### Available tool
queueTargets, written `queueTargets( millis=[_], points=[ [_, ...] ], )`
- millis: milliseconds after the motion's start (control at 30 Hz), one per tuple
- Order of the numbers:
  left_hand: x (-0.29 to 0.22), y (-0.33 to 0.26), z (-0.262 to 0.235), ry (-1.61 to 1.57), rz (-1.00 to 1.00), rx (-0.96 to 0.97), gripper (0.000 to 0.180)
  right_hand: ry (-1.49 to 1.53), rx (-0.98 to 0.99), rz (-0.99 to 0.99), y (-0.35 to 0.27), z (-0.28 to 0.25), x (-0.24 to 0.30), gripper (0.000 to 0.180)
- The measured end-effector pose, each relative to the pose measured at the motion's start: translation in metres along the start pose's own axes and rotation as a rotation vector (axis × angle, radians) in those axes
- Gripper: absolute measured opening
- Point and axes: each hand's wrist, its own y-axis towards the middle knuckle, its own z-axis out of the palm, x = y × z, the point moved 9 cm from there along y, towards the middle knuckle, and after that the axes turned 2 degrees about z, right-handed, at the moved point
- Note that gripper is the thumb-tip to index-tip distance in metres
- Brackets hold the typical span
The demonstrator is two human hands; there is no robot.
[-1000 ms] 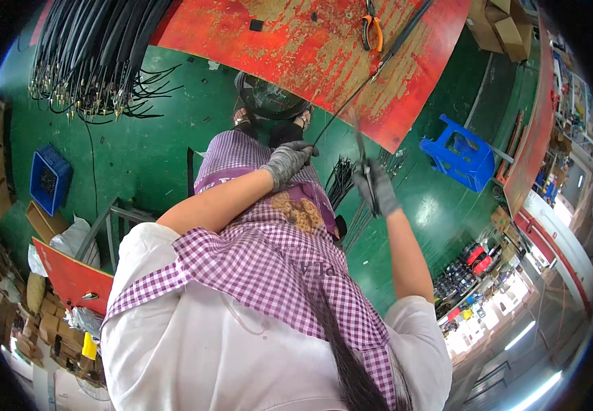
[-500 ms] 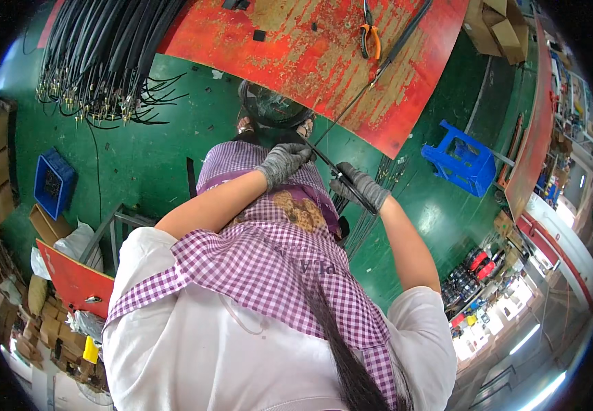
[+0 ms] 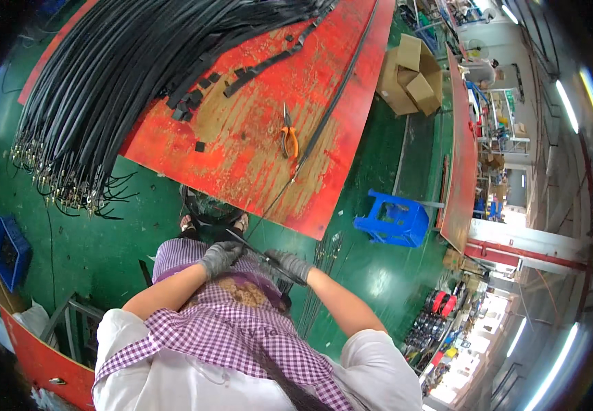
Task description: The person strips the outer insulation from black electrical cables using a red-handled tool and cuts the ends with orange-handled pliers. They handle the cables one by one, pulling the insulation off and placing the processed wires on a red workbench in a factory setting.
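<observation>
Above my lap, both hands wear grey gloves. My left hand point(image 3: 221, 259) is closed on one end of a thin black cable point(image 3: 252, 248), with its fingers pinched together. My right hand point(image 3: 290, 266) grips the same cable a little to the right, so it slants down between them. On the red worn table point(image 3: 242, 175) ahead lies another long black cable point(image 3: 334, 109); its thin end hangs over the near edge towards my hands. Orange-handled pliers point(image 3: 289, 137) lie beside it, untouched. What sits inside my fingers is partly hidden.
A thick bundle of black cables point(image 3: 98, 89) with metal ends overhangs the table's left side. Small black pieces point(image 3: 188, 103) lie near it. A blue stool point(image 3: 396, 220) and a cardboard box point(image 3: 411, 75) stand right. A blue crate point(image 3: 11, 253) is on the left floor.
The view has tilted up and turned, showing more of the table and cable bundle. My hands stay close together over my lap, both still on the cable.
</observation>
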Motion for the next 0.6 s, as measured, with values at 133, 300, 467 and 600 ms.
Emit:
queueTargets(
  millis=[133,300,467,600],
  points=[
    [0.009,-0.001,-0.018,0.135,0.010,-0.054,0.022,0.210,-0.069,0.042,0.005,0.007,0.008,0.019],
    [0.010,-0.007,-0.034,0.135,0.030,-0.147,0.023,-0.198,-0.367,0.023,-0.002,-0.043,0.127,0.035],
    [-0.018,-0.020,-0.022,0.302,0.128,-0.165,0.018,-0.341,-0.629,-0.071,0.100,-0.095,0.196,0.044],
    [-0.094,-0.039,-0.004,0.070,0.121,-0.194,0.022,-0.490,-0.852,-0.111,0.131,-0.129,0.207,0.044]
  ],
)
